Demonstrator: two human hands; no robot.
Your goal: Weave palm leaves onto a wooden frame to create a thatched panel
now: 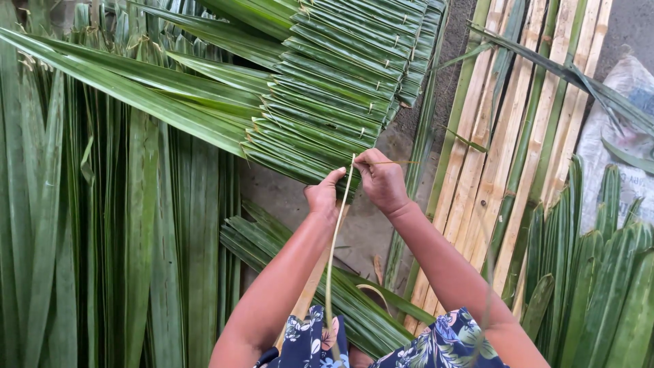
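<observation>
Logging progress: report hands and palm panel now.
Left hand steadies folded palm-leaf panel. Right hand pinches thin strip at its edge. Nothing obstructing.

White printed sack (623, 129) lies at right edge.

Soft even daylight (sharp throughout)

Bare forearms emerge from a dark navy garment (436, 344) printed with pale and orange flowers.
</observation>
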